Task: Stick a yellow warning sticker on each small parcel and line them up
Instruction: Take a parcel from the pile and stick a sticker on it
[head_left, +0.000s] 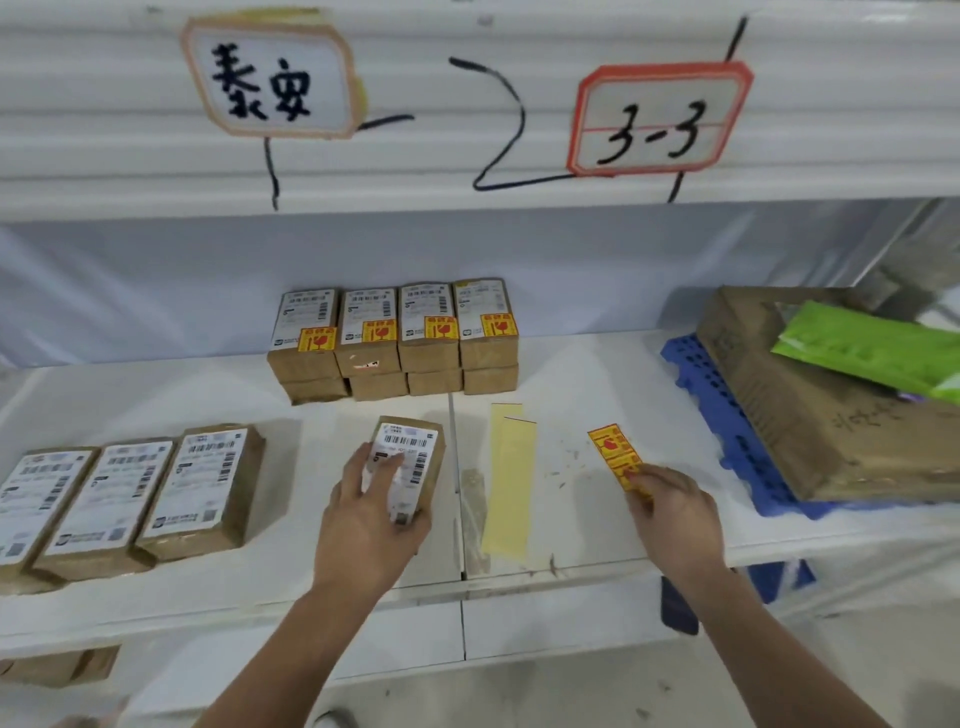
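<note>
The left hand (371, 519) grips an unstickered parcel (435, 460) at mid-shelf. At its 3 o'clock the right hand (675, 514) pinches a strip of yellow stickers (613, 452). The left hand's fingers (387, 470) cover much of the label (410, 449), so a sticker could land crooked, overlap the barcodes, or fold onto itself during peeling.

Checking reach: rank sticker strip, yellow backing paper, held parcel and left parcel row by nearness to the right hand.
1. sticker strip, pinched in the right hand.
2. yellow backing paper, just left.
3. held parcel, under the left hand.
4. left parcel row, far left.
</note>
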